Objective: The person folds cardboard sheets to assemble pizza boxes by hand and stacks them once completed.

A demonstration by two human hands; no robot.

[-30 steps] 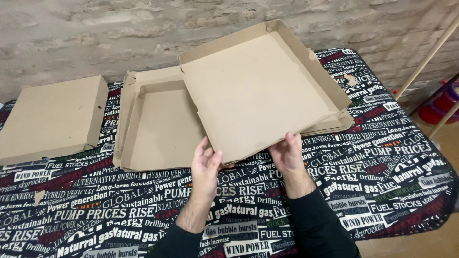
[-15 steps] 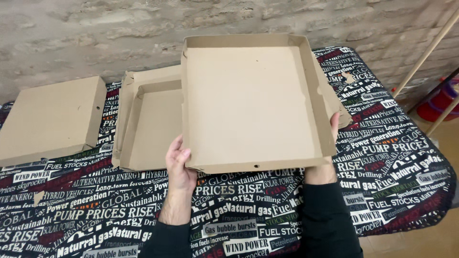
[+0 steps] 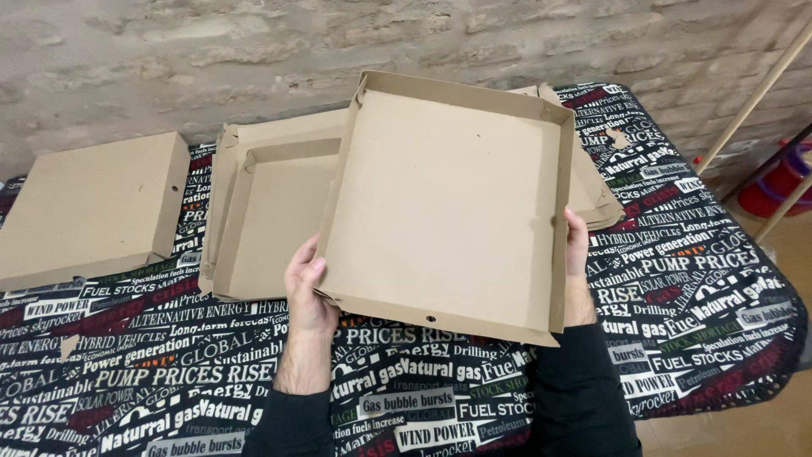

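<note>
I hold a shallow brown cardboard box tray (image 3: 444, 199) up over the table, its open side facing me and slightly tilted. My left hand (image 3: 306, 289) grips its lower left corner. My right hand (image 3: 577, 244) clasps its right wall, fingers mostly hidden behind the cardboard. Under and to the left of it lies another open cardboard tray (image 3: 271, 220) flat on the table. More flat cardboard (image 3: 592, 190) pokes out behind the held tray at the right.
A closed brown cardboard box (image 3: 89, 207) sits at the table's far left. The table wears a black cloth (image 3: 694, 279) printed with white and red lettering. A brick wall (image 3: 254, 59) runs behind. Wooden poles (image 3: 753, 101) and a red object (image 3: 774, 182) stand at right.
The held tray came off the stack, swung upright toward me and moved closer. My hands spread from its near edge to its left corner and right side.
</note>
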